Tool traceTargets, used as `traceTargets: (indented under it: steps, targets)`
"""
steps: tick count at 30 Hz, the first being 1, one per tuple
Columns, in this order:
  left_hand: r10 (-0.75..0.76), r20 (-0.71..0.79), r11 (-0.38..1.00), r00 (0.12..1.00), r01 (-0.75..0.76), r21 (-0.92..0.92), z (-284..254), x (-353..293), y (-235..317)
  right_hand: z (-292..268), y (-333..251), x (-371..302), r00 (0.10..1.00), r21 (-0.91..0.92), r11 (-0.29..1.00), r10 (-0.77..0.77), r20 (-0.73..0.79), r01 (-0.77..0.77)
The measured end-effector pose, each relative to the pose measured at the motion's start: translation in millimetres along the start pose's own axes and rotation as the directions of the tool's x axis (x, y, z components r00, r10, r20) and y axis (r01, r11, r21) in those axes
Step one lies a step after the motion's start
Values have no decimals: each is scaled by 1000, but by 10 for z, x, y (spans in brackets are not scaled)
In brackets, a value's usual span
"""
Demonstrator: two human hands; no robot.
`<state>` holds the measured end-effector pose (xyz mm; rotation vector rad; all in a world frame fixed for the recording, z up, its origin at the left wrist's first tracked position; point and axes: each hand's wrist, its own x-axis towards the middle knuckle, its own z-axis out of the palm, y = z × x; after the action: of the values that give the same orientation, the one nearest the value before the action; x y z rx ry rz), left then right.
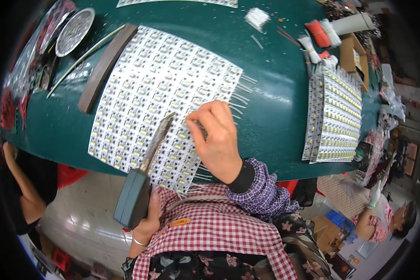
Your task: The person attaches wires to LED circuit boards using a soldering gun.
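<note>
I watch the left hand (148, 225) come up from below, wrapped around the handle end of a grey-green tool (131, 198); the tool's body covers most of its fingers, and a pale bangle (139, 243) circles the wrist. The right hand (218, 140) reaches up and to the left, wrist bent over, out of a purple checked sleeve (266, 189). Its fingers curl, thumb and index drawn close together — whether they pinch something thin, I cannot tell.

Under both lies the white panel (158, 79), dotted with rows of small components, spread on the green table (275, 121). The right fingertips sit over its right half, and the tool's narrow metal tip points in just left of them; from my view, I can't confirm contact. Thin wires (244, 87) stick out from the panel's right edge, beyond the hand.

As for writing, the red checked apron (214, 228) bears an orange patch (180, 221) with dark marks — too small for me to read.
</note>
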<state>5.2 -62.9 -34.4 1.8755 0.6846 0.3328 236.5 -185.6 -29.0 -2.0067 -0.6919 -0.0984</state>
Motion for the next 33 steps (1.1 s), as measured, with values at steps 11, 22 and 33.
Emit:
traceTargets:
  steps: [11, 22, 33]
  targets:
    - [-5, -76, 998, 997, 1, -60, 77, 69, 13, -678, 1364, 1151, 968, -576, 802, 8, -251, -156]
    - [45, -10, 998, 999, -44, 51, -29, 42, 80, -374, 57, 464, 998, -2, 998, 60, -37, -60]
    - [116, -26, 988, 993, -113, 104, -24, 98, 137, 117, -37, -162, 999, -68, 996, -51, -3, 51]
